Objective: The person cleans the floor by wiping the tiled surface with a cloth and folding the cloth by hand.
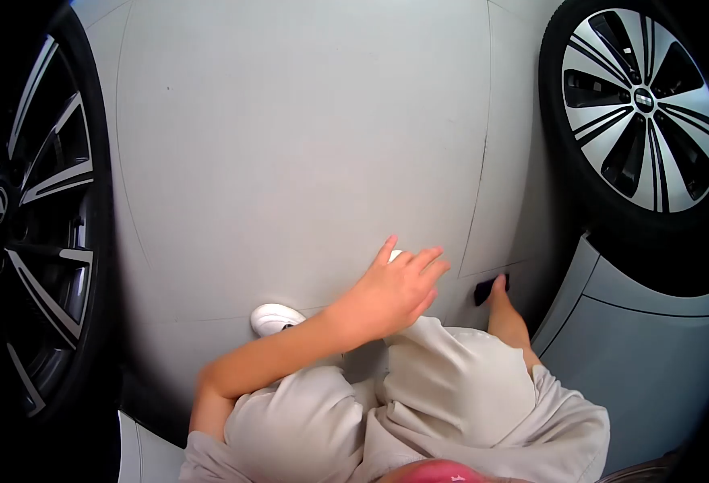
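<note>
The empty left hand spreads loosely while the right hand seems closed on a small, flat, dark-navy object, which a slack hold could drop

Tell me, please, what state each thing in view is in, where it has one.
Left hand, raised, fingers apart.
Right hand, at the dark item, grip unclear.
Dark item, partly covered by that hand.
White shoe, on the floor.
Wheel at left, upright, partly in shadow.
Wheel at right, upright.
Pale clothing, creased.
</note>
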The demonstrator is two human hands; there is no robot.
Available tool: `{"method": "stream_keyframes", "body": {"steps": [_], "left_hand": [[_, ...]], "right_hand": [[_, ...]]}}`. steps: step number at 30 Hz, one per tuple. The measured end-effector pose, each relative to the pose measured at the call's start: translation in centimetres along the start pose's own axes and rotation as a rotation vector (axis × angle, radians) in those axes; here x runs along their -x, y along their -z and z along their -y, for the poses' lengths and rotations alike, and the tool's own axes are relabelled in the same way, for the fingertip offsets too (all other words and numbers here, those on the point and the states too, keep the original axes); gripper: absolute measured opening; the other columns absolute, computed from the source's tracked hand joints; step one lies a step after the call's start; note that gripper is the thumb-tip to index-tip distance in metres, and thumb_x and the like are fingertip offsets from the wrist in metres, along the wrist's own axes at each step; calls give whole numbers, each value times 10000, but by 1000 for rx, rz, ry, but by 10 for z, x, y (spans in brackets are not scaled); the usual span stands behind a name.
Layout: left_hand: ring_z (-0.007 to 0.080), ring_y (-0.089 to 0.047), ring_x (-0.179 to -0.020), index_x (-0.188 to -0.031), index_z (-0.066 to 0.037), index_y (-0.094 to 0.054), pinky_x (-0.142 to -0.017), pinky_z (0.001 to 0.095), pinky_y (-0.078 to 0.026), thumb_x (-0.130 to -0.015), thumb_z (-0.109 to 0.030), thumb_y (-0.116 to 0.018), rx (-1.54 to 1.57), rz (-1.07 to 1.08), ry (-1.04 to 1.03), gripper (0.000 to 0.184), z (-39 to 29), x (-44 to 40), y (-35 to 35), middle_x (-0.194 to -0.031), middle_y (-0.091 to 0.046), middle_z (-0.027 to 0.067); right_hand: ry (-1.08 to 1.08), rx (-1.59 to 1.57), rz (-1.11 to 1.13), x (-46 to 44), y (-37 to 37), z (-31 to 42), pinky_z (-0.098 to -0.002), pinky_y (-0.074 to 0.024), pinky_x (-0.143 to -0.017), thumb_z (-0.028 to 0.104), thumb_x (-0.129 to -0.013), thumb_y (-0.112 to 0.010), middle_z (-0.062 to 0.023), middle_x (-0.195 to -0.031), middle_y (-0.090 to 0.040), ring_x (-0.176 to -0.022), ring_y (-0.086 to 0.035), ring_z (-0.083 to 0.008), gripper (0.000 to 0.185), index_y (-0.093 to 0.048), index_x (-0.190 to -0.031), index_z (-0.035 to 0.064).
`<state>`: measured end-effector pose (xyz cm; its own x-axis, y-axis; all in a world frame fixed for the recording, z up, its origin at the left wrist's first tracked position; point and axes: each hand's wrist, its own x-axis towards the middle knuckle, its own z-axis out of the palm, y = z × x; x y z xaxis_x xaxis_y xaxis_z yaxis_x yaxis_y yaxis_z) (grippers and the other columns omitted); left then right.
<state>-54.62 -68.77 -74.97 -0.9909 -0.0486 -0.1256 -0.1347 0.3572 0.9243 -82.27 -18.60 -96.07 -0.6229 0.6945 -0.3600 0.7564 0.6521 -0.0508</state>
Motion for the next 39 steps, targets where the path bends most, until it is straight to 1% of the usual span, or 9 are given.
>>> {"method": "stream_keyframes", "body": {"steps": [7, 12, 15, 17, 21, 24, 30, 35, 39], "left_hand": [[312, -605, -1208, -1375, -64, -543, -1186, 593, -323, -1016, -171, -574, 52, 57, 65, 376, 7, 18, -10, -1489, -499, 143], [345, -614, -1179, -1345, -63, -563, -1144, 541, -383, -1002, -130, -573, 123, -51, 111, 350, -3, 19, 12, -1505, -489, 164], [346, -646, -1116, -1312, -69, -589, -997, 469, -498, -988, -90, -574, 218, -83, 226, 325, -9, 32, 22, -1521, -488, 151], [324, -684, -1024, -1281, -78, -611, -833, 411, -549, -974, -72, -587, 283, -114, 366, 308, -18, 50, 38, -1458, -560, 144], [353, -702, -895, -1262, -72, -627, -757, 411, -546, -977, -97, -564, 201, 321, 744, 293, -22, 110, 59, -1034, -743, 164], [330, -706, -788, -1334, -144, -613, -731, 447, -564, -979, -91, -544, -11, 219, 743, 365, -6, 188, 11, -977, -741, 135], [232, -704, -652, -1407, -184, -583, -693, 386, -577, -921, -122, -660, 524, 165, 906, 496, -14, 222, -28, -1103, -721, 125], [240, -696, -634, -1402, -90, -568, -691, 376, -572, -930, -149, -677, 467, 136, 1018, 488, -14, 189, -12, -1110, -724, 131], [261, -696, -624, -1380, -60, -572, -709, 392, -564, -945, -171, -670, 346, 125, 925, 460, -5, 161, -3, -1054, -744, 123]], "right_hand": [[26, -402, 97, -31, -17, 44, -389, -235, -1239, 686, -1000, -337, -102, -1701, -258, -1525, -294, -280, 929, -228, -1623, 6], [615, -25, -380, 21, -116, 285, -454, -386, -1141, 601, -974, -455, -271, -1316, -654, -1290, -573, -407, 787, -591, -1334, -85], [1369, 9, -250, 225, -182, 378, -491, -216, -1242, 504, -964, -553, -237, -1623, -316, -1462, -323, -445, 826, -284, -1561, 1], [1664, -193, 220, 404, -185, 391, -518, -74, -1284, 483, -987, -505, -262, -1685, -164, -1567, -174, -398, 844, -192, -1607, 4], [2157, -95, 271, 648, -295, 318, -510, -73, -1293, 463, -808, -634, -191, -1671, -288, -1579, -192, -329, 900, -381, -1560, 38], [2447, 181, 245, 761, -337, 218, -490, -16, -1299, 577, -882, -535, -80, -1713, -242, -1598, -146, -253, 903, -324, -1615, 93], [2472, 245, 147, 792, -328, 158, -488, -7, -1297, 610, -885, -534, -90, -1716, -232, -1602, -128, -239, 942, -291, -1624, 78], [2742, 150, 45, 760, -350, 231, -446, -52, -1297, 624, -891, -537, 9, -1704, -283, -1583, -192, -154, 858, -349, -1616, 204], [2529, 119, -21, 714, -336, 335, -441, -105, -1294, 597, -885, -571, 28, -1690, -314, -1570, -234, -158, 834, -359, -1609, 244]]}}
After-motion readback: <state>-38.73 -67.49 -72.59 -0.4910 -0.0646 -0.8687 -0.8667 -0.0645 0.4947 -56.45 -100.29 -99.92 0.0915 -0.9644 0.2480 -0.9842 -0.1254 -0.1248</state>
